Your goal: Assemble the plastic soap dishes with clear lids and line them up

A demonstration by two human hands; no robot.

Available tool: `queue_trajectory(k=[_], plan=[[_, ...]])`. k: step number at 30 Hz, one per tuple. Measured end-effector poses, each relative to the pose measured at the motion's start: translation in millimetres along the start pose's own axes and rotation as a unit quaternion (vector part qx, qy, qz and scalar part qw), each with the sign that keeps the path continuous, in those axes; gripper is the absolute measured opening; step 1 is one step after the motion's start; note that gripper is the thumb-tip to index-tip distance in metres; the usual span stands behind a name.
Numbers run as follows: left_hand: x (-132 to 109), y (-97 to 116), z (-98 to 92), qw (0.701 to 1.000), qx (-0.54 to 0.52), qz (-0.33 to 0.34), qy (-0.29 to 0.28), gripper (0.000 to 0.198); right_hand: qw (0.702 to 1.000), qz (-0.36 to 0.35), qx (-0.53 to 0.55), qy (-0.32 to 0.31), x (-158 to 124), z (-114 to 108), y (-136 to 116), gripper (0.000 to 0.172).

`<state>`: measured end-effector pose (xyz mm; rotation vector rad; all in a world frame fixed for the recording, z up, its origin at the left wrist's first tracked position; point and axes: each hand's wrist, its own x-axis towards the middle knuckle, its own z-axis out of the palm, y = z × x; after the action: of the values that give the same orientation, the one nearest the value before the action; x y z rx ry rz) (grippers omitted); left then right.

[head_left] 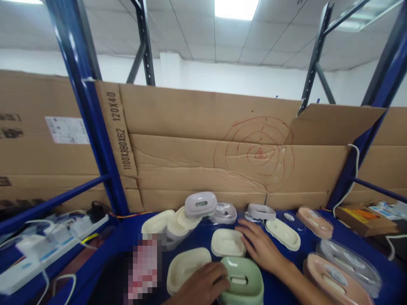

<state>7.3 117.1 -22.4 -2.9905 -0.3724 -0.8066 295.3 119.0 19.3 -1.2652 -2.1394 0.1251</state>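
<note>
My left hand [203,284] rests at the bottom centre, fingers curled over the left edge of a pale green soap-dish part [243,280] and touching a cream tray [186,267]. My right hand [259,245] lies flat on the blue table surface [203,237], fingers stretched out beside a small cream tray [227,243]. It holds nothing. A cream oval lid [282,234] lies just right of that hand. A lilac lid [201,204] sits on stacked cream parts behind.
Pink parts [314,222] and clear lids [348,260] lie at right. Brown cardboard [222,148] walls the back, with blue rack posts [92,123] either side. A white power strip with cables [47,248] sits at left, a brown box [362,218] at far right.
</note>
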Motion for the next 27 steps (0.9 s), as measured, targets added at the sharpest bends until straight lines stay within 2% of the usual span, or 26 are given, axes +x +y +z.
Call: queue_trajectory(k=[2, 5, 9, 12, 16, 21, 24, 27], plan=[[5, 5, -1.1, 1.0, 0.005, -0.026, -0.017, 0.045, 0.999, -0.003, -0.033, 0.022, 19, 10, 23, 0.041], [8, 4, 10.1, 0.999, 0.031, -0.005, -0.007, 0.05, 0.999, -0.006, -0.04, 0.003, 47, 29, 46, 0.046], [5, -1, 26.6, 0.998, 0.056, 0.006, 0.04, 0.039, 0.999, 0.003, -0.039, -0.032, 74, 52, 56, 0.064], [-1, -2, 26.6, 0.998, 0.04, -0.011, 0.038, 0.038, 1.0, 0.016, -0.017, -0.016, 80, 60, 60, 0.061], [-6, -4, 17.3, 0.999, 0.0, -0.044, 0.016, 0.041, 0.999, 0.028, 0.025, 0.016, 72, 52, 64, 0.057], [-3, -1, 7.1, 0.998, -0.011, -0.059, -0.011, 0.041, 0.997, 0.041, 0.038, 0.05, 45, 32, 60, 0.057], [-1, -2, 4.0, 0.999, 0.01, -0.041, -0.005, 0.038, 0.996, 0.053, 0.016, 0.074, 25, 33, 59, 0.055], [-4, -6, 6.6, 0.999, 0.039, -0.011, 0.03, 0.032, 0.992, 0.063, 0.013, 0.107, 12, 41, 60, 0.053]])
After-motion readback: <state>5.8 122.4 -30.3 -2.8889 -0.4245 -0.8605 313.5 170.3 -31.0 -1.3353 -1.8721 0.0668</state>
